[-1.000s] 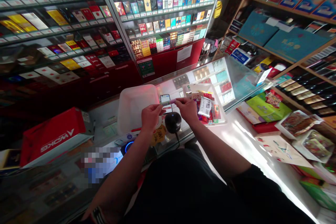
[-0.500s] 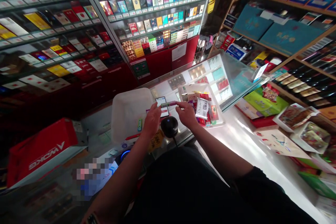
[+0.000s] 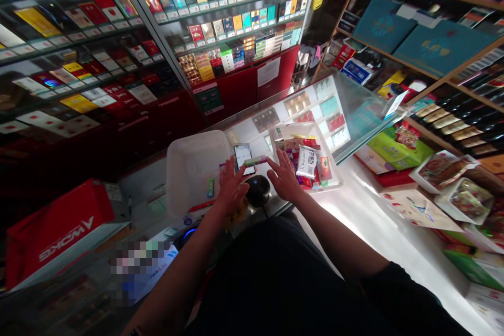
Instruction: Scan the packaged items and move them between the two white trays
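Observation:
A slim green-and-pink pack [image 3: 255, 160] lies across the lower part of a lit phone [image 3: 242, 153], between my two hands. My left hand [image 3: 230, 186] is spread, its fingertips by the pack's left end. On the other side, my right hand [image 3: 284, 176] has its fingers apart, with one fingertip at the pack's right end. Whether the fingertips press on the pack is too small to tell. A round black device [image 3: 258, 190] stands just below the pack. Left of my left hand is a white bin [image 3: 181, 157] with a small green pack [image 3: 210, 187] in it.
A white tray [image 3: 334, 181] of snack packs sits right of my right hand on the glass counter [image 3: 346, 115]. A red box [image 3: 59, 226] is at the left. Shelves of small boxes stand behind, and shelves with blue boxes [image 3: 384, 26] and bottles are at the right.
Both hands have opened out from their pinch on the slim pack, and their fingers are now spread. The pack sits slightly lower over the phone, whose screen looks different. The view has shifted a little.

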The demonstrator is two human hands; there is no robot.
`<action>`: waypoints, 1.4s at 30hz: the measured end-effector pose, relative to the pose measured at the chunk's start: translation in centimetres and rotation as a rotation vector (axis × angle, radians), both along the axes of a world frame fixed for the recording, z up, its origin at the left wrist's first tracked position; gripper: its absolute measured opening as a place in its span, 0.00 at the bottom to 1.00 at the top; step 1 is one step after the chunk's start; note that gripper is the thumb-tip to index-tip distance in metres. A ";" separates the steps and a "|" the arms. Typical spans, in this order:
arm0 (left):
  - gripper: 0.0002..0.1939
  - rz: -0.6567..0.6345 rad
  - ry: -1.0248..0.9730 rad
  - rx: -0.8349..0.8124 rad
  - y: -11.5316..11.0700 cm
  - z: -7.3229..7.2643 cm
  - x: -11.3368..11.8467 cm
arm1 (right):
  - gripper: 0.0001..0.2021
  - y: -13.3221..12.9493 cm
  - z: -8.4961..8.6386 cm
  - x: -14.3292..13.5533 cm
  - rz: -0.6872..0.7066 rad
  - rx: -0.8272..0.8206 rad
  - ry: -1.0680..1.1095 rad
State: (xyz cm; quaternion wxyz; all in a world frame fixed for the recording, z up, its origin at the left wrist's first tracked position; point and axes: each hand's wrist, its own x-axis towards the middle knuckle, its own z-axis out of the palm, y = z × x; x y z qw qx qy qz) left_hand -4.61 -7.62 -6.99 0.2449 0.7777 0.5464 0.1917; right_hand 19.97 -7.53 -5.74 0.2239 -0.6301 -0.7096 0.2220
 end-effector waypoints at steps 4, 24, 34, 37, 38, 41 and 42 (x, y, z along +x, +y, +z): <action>0.39 -0.047 0.015 -0.008 -0.1 -1.0 -0.5 | 0.29 -0.1 -1.2 0.5 0.039 -0.019 0.022; 0.44 -0.041 0.001 -0.015 0.3 0.4 0.5 | 0.30 0.5 -0.4 0.8 0.028 0.058 0.067; 0.50 -0.059 -0.049 0.016 1.7 2.9 4.1 | 0.29 1.0 1.2 2.9 -0.046 0.197 0.133; 0.49 -0.063 -0.028 -0.011 1.8 4.0 6.0 | 0.29 1.1 2.0 4.0 -0.071 0.238 0.132; 0.49 -0.063 -0.018 -0.017 1.8 4.4 6.7 | 0.29 1.2 2.2 4.3 -0.080 0.256 0.128; 0.51 -0.086 0.031 -0.023 1.6 5.9 8.8 | 0.29 1.4 2.5 5.5 -0.116 0.310 0.118; 0.51 -0.090 0.049 -0.018 1.6 6.4 9.4 | 0.29 1.5 2.6 5.8 -0.129 0.322 0.115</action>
